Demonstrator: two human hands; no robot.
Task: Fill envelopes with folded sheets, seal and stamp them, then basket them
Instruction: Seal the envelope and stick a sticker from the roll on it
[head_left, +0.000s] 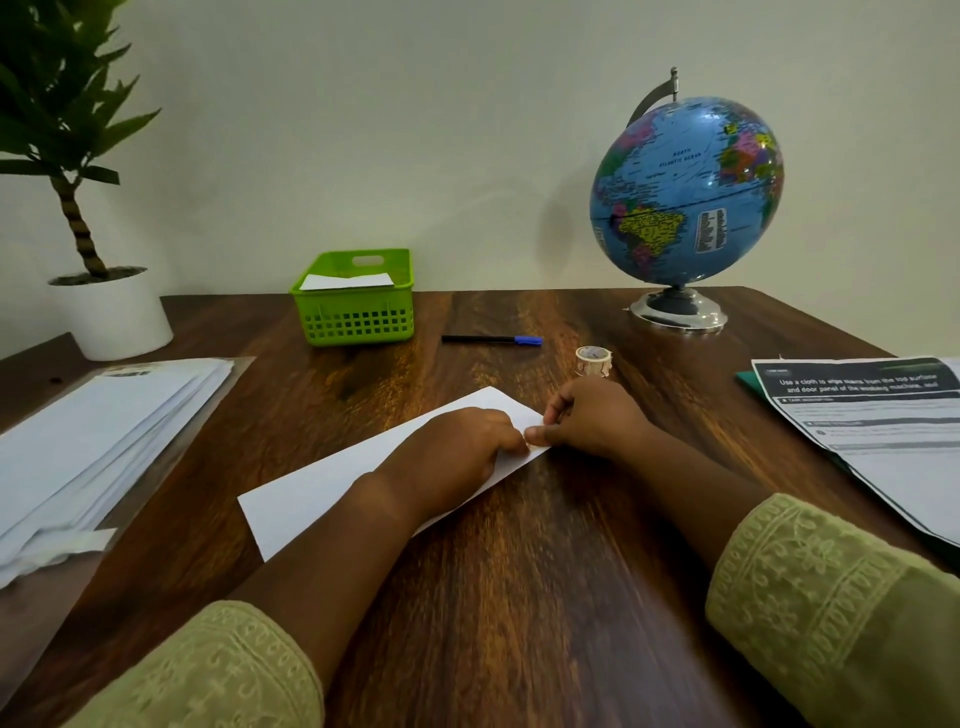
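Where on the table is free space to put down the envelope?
Bare wood lies between the green basket and the globe, behind the pen, and in front between the sleeves. Crowded: left paper stack, right printed sheets, and the middle, where both hands hold the envelope.

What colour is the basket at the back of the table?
Bright green; the basket shows in the head view.

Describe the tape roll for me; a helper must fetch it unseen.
Start at the globe on the table's far right. In front of its base, towards the hands, stands the tape roll, right of the pen. It is the only small, pale ring there.
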